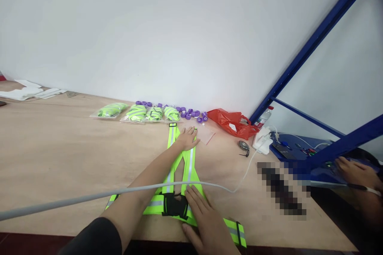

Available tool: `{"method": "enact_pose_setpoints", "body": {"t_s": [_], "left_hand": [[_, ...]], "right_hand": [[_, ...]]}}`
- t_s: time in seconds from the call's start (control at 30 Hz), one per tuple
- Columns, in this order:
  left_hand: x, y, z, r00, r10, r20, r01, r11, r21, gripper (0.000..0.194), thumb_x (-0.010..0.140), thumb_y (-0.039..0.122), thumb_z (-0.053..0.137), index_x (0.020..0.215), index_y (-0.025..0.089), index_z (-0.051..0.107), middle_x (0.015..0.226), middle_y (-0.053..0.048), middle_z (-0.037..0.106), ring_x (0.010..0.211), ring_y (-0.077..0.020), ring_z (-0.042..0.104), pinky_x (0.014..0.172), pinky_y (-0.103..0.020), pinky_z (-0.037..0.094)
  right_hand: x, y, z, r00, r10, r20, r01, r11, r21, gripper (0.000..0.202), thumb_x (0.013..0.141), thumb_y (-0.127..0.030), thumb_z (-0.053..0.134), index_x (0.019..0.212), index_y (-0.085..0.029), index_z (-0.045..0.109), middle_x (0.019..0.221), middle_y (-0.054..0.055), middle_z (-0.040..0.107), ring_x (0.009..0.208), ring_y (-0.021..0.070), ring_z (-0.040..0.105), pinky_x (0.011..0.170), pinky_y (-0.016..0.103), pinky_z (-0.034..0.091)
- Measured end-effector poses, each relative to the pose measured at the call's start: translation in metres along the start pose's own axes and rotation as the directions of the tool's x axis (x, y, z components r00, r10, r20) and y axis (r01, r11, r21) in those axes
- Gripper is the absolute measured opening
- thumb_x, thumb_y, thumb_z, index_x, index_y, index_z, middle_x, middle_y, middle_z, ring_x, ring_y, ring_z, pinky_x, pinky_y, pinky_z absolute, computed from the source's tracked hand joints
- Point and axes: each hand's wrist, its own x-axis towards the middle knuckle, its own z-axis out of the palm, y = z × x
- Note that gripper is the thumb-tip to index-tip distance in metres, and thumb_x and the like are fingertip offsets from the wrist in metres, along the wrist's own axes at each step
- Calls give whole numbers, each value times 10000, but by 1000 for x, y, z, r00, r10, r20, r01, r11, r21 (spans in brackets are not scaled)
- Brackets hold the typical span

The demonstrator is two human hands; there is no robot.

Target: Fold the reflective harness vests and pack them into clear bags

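Observation:
A neon yellow-green reflective vest (190, 163) made of straps with silver stripes lies on the wooden table, its shoulder straps pointing away from me. My left hand (186, 139) rests flat on the far end of the right-hand strap, fingers spread. Close to the table's front edge, my right hand (206, 217) lies with fingers stretched over the vest's waist strap, just right of the black buckle (175, 206). Part of the waist strap is hidden under my left forearm and right hand. A clear plastic bag (206, 134) lies just beyond my left hand.
Bagged vests (136, 113) and purple rolls (196, 114) line the wall. A red plastic bag (230, 122), tape measure (243, 145) and white power strip (263, 141) are at right. A grey cable (119, 192) crosses before me. Another person's hand (357, 173) appears beyond the blue frame (317, 36).

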Motion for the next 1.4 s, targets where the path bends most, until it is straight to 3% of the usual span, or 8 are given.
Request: {"method": "enact_pose_setpoints", "body": {"t_s": [0.13, 0.27, 0.43, 0.63, 0.83, 1.03, 1.23, 1.4], "left_hand": [[-15, -1, -9, 999, -7, -41, 8, 1000, 24, 579, 1010, 456, 602, 1517, 220, 453, 1634, -128, 338, 1477, -370, 340, 1198, -646, 236], [-35, -20, -20, 992, -109, -65, 113, 992, 58, 603, 1015, 472, 584, 1540, 225, 421, 1655, -129, 294, 1505, -378, 281, 1214, -653, 181], [-53, -46, -25, 968, -250, -22, 251, 965, 77, 580, 1001, 456, 616, 1506, 218, 462, 1622, -133, 347, 1468, -379, 347, 1185, -654, 261], [-46, -47, -21, 950, -306, 55, 302, 951, 71, 580, 994, 449, 630, 1502, 219, 468, 1615, -131, 358, 1455, -379, 366, 1177, -655, 277], [-39, -42, -18, 940, -336, 58, 333, 941, 65, 548, 992, 422, 641, 1476, 212, 494, 1586, -133, 397, 1422, -370, 413, 1155, -644, 327], [-39, -44, -15, 939, -339, 61, 335, 940, 67, 559, 994, 425, 638, 1488, 217, 482, 1596, -132, 383, 1431, -372, 401, 1160, -647, 316], [-34, -46, -13, 938, -341, 66, 337, 939, 69, 568, 994, 438, 634, 1494, 219, 476, 1608, -131, 367, 1445, -376, 380, 1171, -652, 294], [-30, -47, -15, 944, -328, 46, 325, 944, 62, 509, 995, 418, 640, 1442, 203, 524, 1541, -134, 451, 1374, -351, 473, 1125, -616, 386]], "right_hand": [[0, 2, 2, 1000, 7, 10, -7, 1000, 7, 762, 920, -332, 617, 1605, -143, 343, 1647, 119, 333, 1533, 317, 311, 1243, 569, 290], [-1, 3, 3, 998, -11, -57, 12, 1000, 13, 739, 937, -335, 604, 1609, -175, 342, 1637, 114, 361, 1524, 311, 334, 1236, 562, 313], [-1, 1, 3, 998, 7, -68, -6, 1000, 10, 700, 964, -361, 571, 1602, -164, 360, 1629, 120, 376, 1516, 314, 352, 1231, 564, 322], [2, -7, -6, 996, 55, -70, -54, 998, 21, 651, 953, -391, 597, 1549, -170, 456, 1593, 124, 454, 1484, 323, 411, 1212, 550, 363], [30, -37, -16, 965, 197, -173, -199, 980, 5, 410, 950, -424, 628, 1282, -189, 678, 1390, 146, 653, 1350, 375, 544, 1142, 586, 422], [61, -68, -2, 966, -44, -255, 65, 995, 75, 422, 956, -389, 645, 1339, -215, 609, 1373, 109, 633, 1311, 316, 534, 1145, 520, 411], [65, -63, 6, 963, -92, -252, 121, 987, 101, 262, 938, -403, 688, 1137, -232, 676, 1218, 77, 662, 1145, 283, 568, 1023, 462, 468], [62, -61, 3, 960, -98, -261, 136, 982, 132, 251, 923, -368, 707, 1124, -227, 658, 1188, 56, 653, 1137, 256, 553, 1018, 426, 446]]}}
